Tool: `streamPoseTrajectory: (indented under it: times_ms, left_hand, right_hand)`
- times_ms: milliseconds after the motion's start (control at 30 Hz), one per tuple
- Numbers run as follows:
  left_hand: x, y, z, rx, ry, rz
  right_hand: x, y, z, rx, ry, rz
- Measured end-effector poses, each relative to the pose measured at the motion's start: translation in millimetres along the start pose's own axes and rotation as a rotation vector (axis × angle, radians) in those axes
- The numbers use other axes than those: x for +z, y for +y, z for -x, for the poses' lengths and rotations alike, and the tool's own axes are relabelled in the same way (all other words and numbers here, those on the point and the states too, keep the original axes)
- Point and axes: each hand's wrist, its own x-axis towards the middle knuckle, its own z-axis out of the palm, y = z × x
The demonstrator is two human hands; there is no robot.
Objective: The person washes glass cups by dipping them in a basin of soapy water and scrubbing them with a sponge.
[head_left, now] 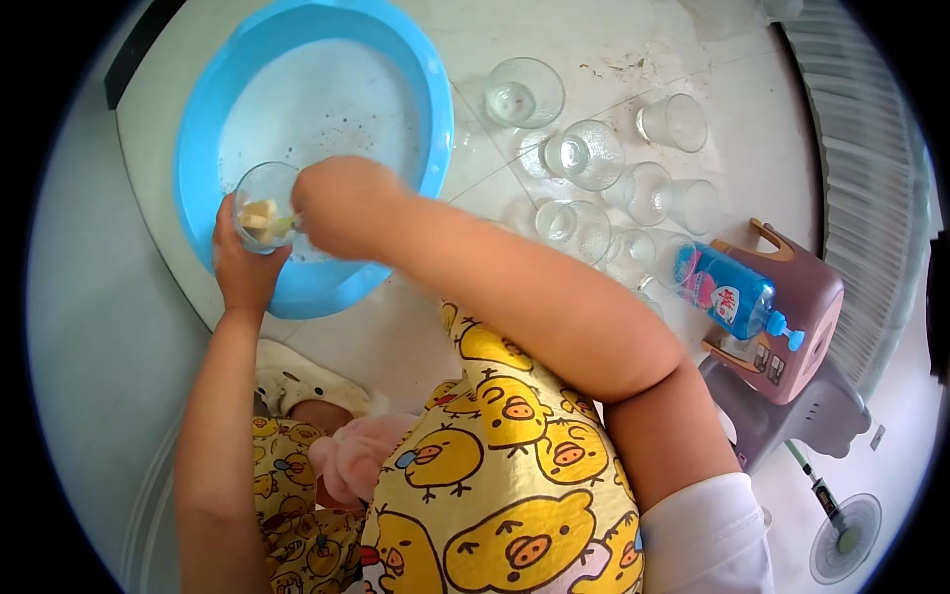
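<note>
Over the near-left part of a blue basin (442, 129), my left hand (245, 269) is wrapped round a clear drinking glass (265, 180). My right hand (348, 206) is closed at the glass's right side, gripping a sponge brush. The brush's pale yellow sponge head (259, 216) and a bit of green handle are seen inside the glass. Most of the handle is hidden by my right fist. Whitish, sudsy water (317, 99) lies in the basin under the glass.
Several clear glasses (586, 155) stand on the tiled floor to the right. Beyond them are a blue dish soap bottle (727, 292), a brownish-pink plastic stool (807, 327) and a round long-handled item (848, 540). A pleated curtain (861, 148) hangs at the far right.
</note>
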Motion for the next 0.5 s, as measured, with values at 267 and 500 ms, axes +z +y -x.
streamPoseTrajectory:
  times_ms: [267,500]
  left_hand:
    - [1.5,-0.4,0.2,0.074,0.023,-0.022]
    - [1.5,-3.9,-0.4,0.079,-0.023,0.004]
  right_hand:
    - [-6.5,4.4,3.6,0.018,0.202,0.33]
    - [-6.3,20.4,2.3,0.121,0.016,0.192]
